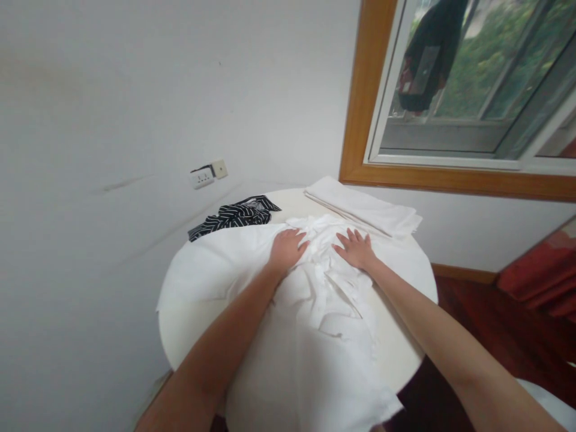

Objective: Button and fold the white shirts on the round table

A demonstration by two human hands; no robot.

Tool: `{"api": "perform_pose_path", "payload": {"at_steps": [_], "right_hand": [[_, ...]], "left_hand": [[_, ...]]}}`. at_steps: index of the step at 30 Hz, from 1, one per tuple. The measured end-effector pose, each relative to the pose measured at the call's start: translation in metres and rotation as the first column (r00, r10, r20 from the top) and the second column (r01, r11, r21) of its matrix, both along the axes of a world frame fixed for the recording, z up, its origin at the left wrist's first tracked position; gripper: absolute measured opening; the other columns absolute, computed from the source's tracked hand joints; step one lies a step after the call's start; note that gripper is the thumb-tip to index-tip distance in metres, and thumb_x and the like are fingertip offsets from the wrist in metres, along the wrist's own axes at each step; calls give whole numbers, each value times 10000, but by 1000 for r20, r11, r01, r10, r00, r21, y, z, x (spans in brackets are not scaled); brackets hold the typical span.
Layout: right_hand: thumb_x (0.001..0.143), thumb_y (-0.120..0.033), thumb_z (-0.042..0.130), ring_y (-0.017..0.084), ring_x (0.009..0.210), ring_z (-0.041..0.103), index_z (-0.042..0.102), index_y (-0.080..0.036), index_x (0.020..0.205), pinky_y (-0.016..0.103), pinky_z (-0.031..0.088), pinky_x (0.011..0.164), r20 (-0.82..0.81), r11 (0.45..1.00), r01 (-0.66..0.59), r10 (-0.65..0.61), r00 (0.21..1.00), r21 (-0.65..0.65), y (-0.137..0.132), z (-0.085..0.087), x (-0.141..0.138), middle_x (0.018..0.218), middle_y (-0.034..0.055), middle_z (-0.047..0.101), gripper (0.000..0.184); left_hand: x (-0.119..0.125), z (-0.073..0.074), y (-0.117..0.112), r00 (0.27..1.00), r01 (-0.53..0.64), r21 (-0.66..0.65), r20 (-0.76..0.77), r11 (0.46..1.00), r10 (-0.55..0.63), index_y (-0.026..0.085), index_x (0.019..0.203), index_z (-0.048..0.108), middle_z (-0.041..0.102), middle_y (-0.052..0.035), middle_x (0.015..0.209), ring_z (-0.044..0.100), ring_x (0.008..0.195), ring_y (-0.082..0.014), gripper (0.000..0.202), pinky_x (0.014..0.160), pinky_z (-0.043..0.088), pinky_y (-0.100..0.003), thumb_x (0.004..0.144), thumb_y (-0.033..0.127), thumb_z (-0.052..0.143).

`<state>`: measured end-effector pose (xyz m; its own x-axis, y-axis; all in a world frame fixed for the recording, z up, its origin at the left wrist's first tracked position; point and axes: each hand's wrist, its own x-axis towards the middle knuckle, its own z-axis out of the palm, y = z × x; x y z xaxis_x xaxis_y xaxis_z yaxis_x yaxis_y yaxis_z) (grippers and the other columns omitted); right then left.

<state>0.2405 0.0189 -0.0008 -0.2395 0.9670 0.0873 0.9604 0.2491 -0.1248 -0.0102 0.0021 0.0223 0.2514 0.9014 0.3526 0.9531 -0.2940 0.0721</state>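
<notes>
A white shirt [310,348] lies spread and wrinkled over a round table, with one part reaching left and its lower end hanging over the near edge. My left hand [287,248] rests on the cloth near the ruffled upper part, its fingers stretched out. On the other side of those ruffles, my right hand [355,248] lies flat with its fingers spread. Folds of the shirt bunch up between the two hands. Neither hand grips the fabric.
Behind the right hand lies a folded white cloth [360,205]. A crumpled black-and-white striped cloth [236,216] sits at the table's back left. The white tabletop [191,327] stands by a wall with a socket [202,177]. A wood-framed window [355,120] is at the right.
</notes>
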Motion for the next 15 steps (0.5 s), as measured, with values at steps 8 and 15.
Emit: {"api": "perform_pose_path", "payload": {"at_steps": [8,15], "right_hand": [[951,-538,294,289,1169,533,600,-264,1246,445,435,940,-75,991,33,-23,997,131,-5,24,2,1284,113,591,506],[913,-163,349,328,1069,541,701,-168,1078,422,442,811,100,956,221,-243,965,194,24,50,39,1072,204,644,389]], "left_hand": [[-66,27,24,952,-263,19,-159,964,263,176,1201,581,606,-146,1183,482,1144,-314,371,940,385,-434,883,287,426],[-83,23,30,936,-227,83,-256,970,241,158,1098,620,615,-163,1111,450,1143,-335,329,932,346,-459,895,294,399]]}}
